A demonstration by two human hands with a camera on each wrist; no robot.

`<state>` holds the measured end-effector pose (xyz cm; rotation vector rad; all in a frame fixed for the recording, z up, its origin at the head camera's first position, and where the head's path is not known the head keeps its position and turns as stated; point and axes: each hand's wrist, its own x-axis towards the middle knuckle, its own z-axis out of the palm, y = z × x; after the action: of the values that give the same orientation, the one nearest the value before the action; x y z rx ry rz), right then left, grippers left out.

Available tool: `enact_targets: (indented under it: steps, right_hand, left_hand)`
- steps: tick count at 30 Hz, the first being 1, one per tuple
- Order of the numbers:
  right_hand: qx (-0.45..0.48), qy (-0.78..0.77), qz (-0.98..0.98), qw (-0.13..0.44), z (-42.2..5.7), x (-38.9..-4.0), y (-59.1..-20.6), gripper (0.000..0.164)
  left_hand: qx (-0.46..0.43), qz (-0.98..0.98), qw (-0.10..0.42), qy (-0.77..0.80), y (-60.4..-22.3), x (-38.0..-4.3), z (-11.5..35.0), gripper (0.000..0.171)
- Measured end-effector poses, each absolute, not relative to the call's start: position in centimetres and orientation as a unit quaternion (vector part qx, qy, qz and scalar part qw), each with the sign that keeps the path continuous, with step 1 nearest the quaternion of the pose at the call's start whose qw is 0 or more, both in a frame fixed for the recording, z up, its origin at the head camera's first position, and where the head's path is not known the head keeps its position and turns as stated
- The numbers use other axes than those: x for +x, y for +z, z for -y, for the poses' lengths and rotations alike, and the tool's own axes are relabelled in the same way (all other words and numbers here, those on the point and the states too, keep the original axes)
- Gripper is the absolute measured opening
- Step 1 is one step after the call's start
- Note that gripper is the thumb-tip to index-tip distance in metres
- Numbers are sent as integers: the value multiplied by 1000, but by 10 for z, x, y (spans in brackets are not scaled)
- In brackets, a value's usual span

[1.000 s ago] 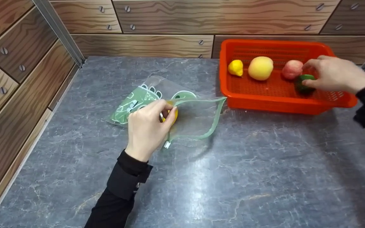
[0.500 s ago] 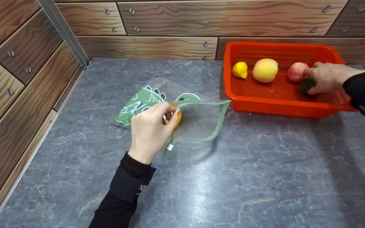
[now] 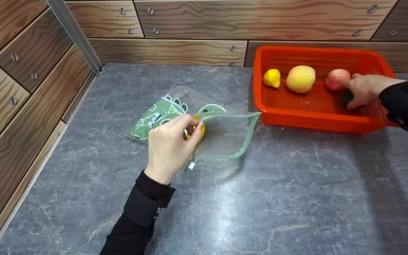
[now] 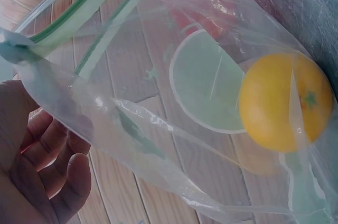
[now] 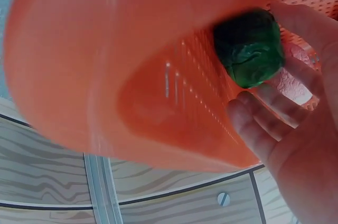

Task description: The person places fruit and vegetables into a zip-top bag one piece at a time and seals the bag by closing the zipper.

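Note:
My left hand (image 3: 170,147) pinches the upper edge of a clear zip bag (image 3: 225,138) with green trim and green printed shapes. The bag lies on its side, its mouth spread toward the right. Inside it is an orange (image 4: 274,102), partly hidden by my hand in the head view. My right hand (image 3: 370,90) reaches into the red basket (image 3: 313,121) and holds a dark green, round, creased fruit or vegetable (image 5: 251,49) between thumb and fingers. Beside it sits a pinkish-red peach-like fruit (image 3: 338,78), close to my fingers.
A yellow lemon (image 3: 272,78) and a large pale-yellow round fruit (image 3: 301,79) lie in the left half of the basket. Wood-patterned walls (image 3: 190,21) border the grey marbled tabletop (image 3: 260,198). A white zip slider (image 3: 191,165) hangs at the bag's near corner.
My right hand has closed in around the green item, covering more of it. My left hand keeps its pinch on the bag. The whole view has shifted slightly.

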<state>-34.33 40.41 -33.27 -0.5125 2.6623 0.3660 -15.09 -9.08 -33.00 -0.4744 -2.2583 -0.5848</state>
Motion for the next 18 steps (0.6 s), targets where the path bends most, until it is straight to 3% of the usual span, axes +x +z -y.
enact_targets:
  steps: [18]
  right_hand:
    - [-219, 133, -935, 244, -395, -338, -337, 43]
  left_hand:
    - [-185, 881, 371, -228, -328, -150, 92, 10]
